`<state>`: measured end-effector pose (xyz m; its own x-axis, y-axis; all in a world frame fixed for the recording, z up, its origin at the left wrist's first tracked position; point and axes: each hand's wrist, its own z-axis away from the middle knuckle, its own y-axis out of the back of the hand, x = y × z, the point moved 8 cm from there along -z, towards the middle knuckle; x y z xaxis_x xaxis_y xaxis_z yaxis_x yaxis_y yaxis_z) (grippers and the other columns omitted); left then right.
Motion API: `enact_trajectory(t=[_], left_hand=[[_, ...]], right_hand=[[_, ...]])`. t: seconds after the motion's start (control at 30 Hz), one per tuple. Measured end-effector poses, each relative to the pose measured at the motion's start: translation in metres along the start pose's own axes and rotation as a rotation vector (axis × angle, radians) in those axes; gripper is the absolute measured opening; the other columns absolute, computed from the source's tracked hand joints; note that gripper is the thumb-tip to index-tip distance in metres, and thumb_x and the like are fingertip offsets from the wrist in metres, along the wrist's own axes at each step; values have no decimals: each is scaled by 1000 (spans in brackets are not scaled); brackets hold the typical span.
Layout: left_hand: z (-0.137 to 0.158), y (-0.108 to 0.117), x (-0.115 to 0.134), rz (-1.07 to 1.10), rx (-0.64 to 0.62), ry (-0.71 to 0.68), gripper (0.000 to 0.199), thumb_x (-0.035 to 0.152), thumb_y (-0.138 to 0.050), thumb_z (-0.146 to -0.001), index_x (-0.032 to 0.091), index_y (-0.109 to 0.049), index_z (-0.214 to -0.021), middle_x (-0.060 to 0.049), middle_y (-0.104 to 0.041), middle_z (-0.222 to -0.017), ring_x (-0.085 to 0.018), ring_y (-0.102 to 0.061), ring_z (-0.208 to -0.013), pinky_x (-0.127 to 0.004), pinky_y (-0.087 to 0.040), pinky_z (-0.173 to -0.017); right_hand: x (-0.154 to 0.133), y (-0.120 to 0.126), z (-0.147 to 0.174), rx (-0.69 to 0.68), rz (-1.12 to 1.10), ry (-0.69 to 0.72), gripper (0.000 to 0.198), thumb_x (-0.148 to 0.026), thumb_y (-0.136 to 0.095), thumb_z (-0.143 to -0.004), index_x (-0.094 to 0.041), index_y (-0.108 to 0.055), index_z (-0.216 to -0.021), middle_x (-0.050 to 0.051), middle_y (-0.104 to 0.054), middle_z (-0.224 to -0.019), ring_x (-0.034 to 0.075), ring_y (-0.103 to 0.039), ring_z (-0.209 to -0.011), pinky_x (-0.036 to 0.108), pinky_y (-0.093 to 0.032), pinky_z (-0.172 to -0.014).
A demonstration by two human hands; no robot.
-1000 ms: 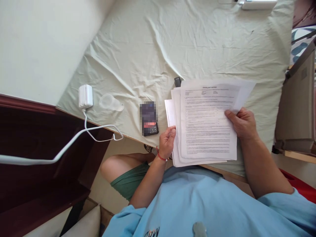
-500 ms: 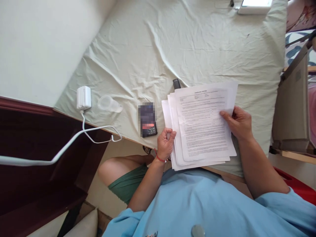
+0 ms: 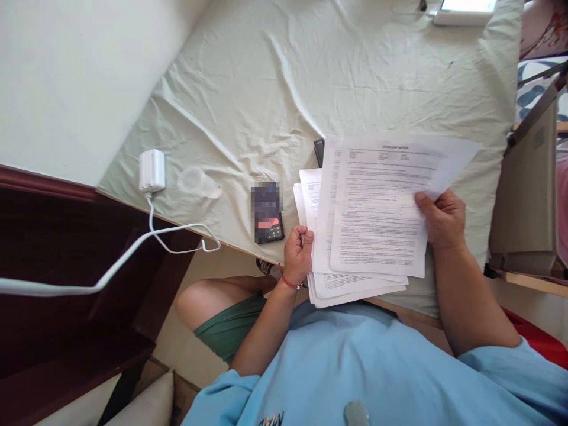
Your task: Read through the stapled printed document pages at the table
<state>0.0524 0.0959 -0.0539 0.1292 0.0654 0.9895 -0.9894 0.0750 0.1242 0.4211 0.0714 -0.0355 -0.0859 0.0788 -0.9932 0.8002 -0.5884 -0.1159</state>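
My left hand (image 3: 298, 254) pinches the left edge of a stack of printed papers (image 3: 355, 287) between thumb and fingers. Some upper printed sheets (image 3: 379, 219) lie over that stack, shifted up and to the right of it. My right hand (image 3: 445, 219) is closed on their right edge, thumb on top and fingers underneath. Small lines of text cover the top page. A phone (image 3: 268, 213) rests on the cloth left of my left hand. Partly covered by the papers' upper left corner is a small black object (image 3: 319, 152).
A pale green cloth (image 3: 231, 94) covers the table. On its left side are a white charger (image 3: 151, 171) with a white cable (image 3: 119, 255) and a clear plastic cup-like piece (image 3: 197, 181). A white device (image 3: 464, 14) stands far right; a cardboard box (image 3: 526, 183) is beside the table.
My right hand has moved right, drawing the upper sheets up and rightward off the lower ones. More of the lower pages shows at the left and bottom. My left hand stays nearly in place.
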Motion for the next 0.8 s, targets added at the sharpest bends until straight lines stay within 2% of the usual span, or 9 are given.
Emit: enact_trajectory(t=[0.2,0.33,0.6,0.73,0.8], left_hand=[[-1,2,-1,-42,17,-14,47,70,-64,-98,23,-59,-95,2,-55,-79,-16,-52,-73,-28,-46,-72],[-1,2,-6,-4,25,-7,44,66,-67,-98,24,-57,-105,0,-61,-89,-17,-59,-80,-30,-51,-77],[0,-5,-5,117,-27,-7,52,60,-66,-101,28,-48,-137,-2,-68,-95,-18,-66,-77,-33,-56,-75],[0,-2,-2,62,-15,-40,48,61,-64,-101,27,-56,-135,-7,-71,-112,-21,-70,-94,-36,-57,-88],[0,-1,-2,25,-16,-42,43,61,-62,-102,26,-64,-127,-6,-72,-113,-20,-68,-96,-35,-55,-91]], right_hand=[[-3,9,-5,54,-234,-32,30,-33,-93,-67,-24,-80,-93,10,-85,-110,33,-78,-114,49,-64,-101],[-3,12,-4,63,-252,-44,25,-30,-91,-71,-22,-80,-91,13,-84,-111,35,-74,-126,47,-62,-106],[-3,9,-4,48,-268,-59,25,-30,-91,-70,-24,-80,-91,11,-85,-110,35,-74,-125,50,-63,-105],[-3,10,-4,54,-279,-51,24,-30,-90,-70,-24,-80,-91,11,-85,-110,35,-73,-127,49,-63,-106],[-3,11,-5,55,-274,-44,23,-30,-90,-71,-23,-80,-91,11,-85,-109,35,-73,-128,49,-63,-106]])
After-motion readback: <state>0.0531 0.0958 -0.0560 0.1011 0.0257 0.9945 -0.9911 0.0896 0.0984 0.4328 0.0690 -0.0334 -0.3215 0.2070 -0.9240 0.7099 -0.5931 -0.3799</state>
